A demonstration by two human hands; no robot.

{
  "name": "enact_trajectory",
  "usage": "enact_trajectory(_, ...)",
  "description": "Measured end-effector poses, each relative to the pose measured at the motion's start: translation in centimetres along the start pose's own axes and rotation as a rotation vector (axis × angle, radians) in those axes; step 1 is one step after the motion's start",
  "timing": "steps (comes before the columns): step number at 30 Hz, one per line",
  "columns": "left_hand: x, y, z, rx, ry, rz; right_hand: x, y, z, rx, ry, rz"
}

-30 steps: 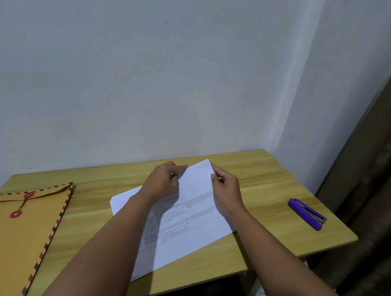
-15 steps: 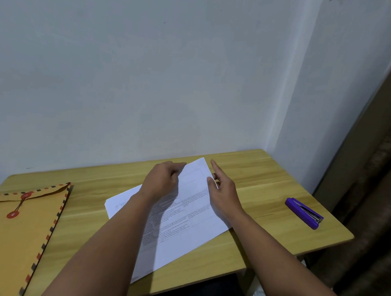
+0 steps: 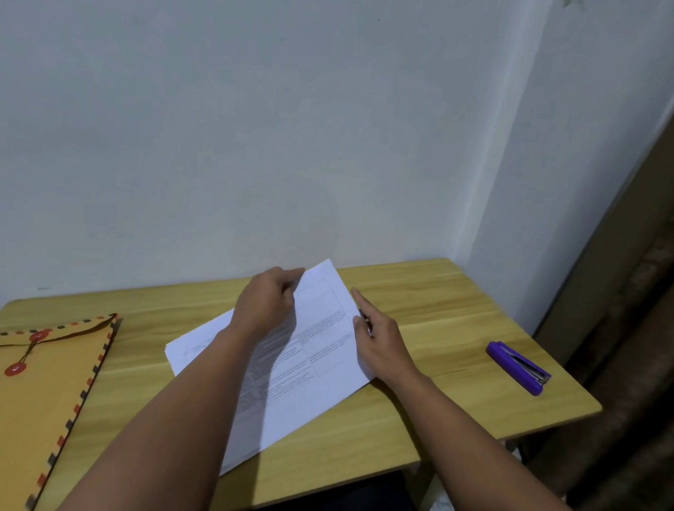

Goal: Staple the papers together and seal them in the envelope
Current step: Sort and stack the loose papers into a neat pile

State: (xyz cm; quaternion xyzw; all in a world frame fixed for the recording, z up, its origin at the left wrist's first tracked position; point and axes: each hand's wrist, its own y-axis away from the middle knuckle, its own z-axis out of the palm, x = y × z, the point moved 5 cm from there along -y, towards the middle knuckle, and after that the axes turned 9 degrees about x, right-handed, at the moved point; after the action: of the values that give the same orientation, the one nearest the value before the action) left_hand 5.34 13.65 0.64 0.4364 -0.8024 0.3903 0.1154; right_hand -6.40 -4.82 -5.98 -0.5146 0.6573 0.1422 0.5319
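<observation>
On the light wooden table (image 3: pixel 442 300), white printed papers (image 3: pixel 302 370) lie mid-table. Left hand (image 3: pixel 264 306) fingers pinch the far corner, likely squaring the stack; right hand (image 3: pixel 377 343) fingers straight, steadying the edge. Purple stapler (image 3: pixel 517 367) right, tan string-tie envelope (image 3: pixel 28 387) left, both untouched.

envelope (image 3: pixel 28 387) cut by the left edge; print on the papers (image 3: pixel 314 355) too small to read

Small home or office desk corner. Light wood-grain counter (image 3: pixel 462 301) pushed into corner of plain white painted walls (image 3: pixel 217 131). Paperwork gear on it: printed papers (image 3: pixel 314 355), purple stapler (image 3: pixel 517 366), tan string-tie envelope (image 3: pixel 27 395). Dark doorway or curtain edge (image 3: pixel 645 310) at right.
</observation>
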Motion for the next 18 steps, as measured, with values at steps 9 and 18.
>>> enact_trajectory(9, -0.7, -1.1, -1.5, 0.121, -0.104, -0.069, 0.2, 1.0, 0.1, 0.015, -0.003, -0.062)
enact_trajectory(18, -1.2, -2.1, -2.0, 0.127, -0.065, -0.081, 0.1, 2.1, -0.6, 0.031, -0.081, 0.027)
